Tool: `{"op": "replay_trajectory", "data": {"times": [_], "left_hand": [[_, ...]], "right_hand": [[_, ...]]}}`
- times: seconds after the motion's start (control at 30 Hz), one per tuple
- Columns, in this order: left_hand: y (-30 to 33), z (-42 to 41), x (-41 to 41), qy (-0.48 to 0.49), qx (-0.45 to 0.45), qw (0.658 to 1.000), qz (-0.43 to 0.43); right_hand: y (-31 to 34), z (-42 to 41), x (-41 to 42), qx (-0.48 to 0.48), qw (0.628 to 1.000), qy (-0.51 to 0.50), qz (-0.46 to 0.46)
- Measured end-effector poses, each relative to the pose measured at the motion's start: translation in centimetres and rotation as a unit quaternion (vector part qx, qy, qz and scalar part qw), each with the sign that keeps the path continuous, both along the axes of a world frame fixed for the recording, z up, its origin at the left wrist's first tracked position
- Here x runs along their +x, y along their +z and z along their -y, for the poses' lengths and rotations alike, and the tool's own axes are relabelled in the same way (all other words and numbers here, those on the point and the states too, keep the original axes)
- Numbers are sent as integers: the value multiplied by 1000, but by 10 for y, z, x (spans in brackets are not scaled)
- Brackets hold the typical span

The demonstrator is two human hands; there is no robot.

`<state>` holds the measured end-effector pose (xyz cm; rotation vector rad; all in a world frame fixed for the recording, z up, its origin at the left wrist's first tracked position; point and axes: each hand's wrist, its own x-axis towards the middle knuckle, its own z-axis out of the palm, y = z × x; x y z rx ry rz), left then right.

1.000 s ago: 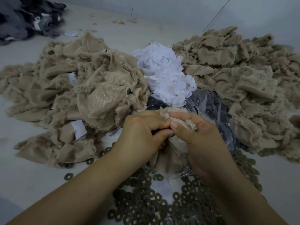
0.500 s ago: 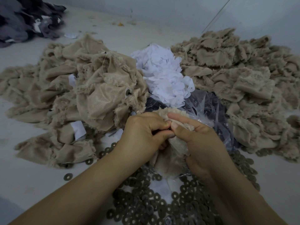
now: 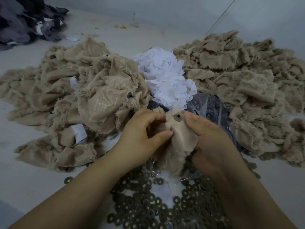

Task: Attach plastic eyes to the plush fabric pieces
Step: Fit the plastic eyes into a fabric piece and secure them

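Nearest us, dark washers [image 3: 165,210] litter the tabletop [image 3: 33,182]. Above them our left hand [image 3: 142,139] and right hand [image 3: 209,142] pinch a beige plush piece [image 3: 179,138] with a washer [image 3: 178,116] on it. Beyond lie beige heaps [image 3: 99,96], white cutouts [image 3: 166,80] and a plastic bag [image 3: 209,106].

The left hand [image 3: 142,139] and right hand [image 3: 212,142] pinch a beige plush piece [image 3: 179,138], backing side up, with a round washer [image 3: 177,116] on it. Loose washers [image 3: 148,204] lie below; beige fabric piles [image 3: 99,96] flank white cutouts [image 3: 165,80].
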<state>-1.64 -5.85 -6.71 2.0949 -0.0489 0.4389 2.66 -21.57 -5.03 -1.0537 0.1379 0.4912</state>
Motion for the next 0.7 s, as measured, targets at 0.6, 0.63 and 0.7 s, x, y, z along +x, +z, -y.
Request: {"op": "replay_trajectory", "data": {"times": [0.6,0.63,0.7], "left_hand": [[8,6,0,27,38,994,98],[8,6,0,24,19,996,89],[7,5,1,18,-28,997,63]], "right_hand": [[-1,-9,-12,4,1000,21,-13],[-1,-8,-9,1,1000,1,-11],[-1,-5,-6,3,1000,-18,-16]]}}
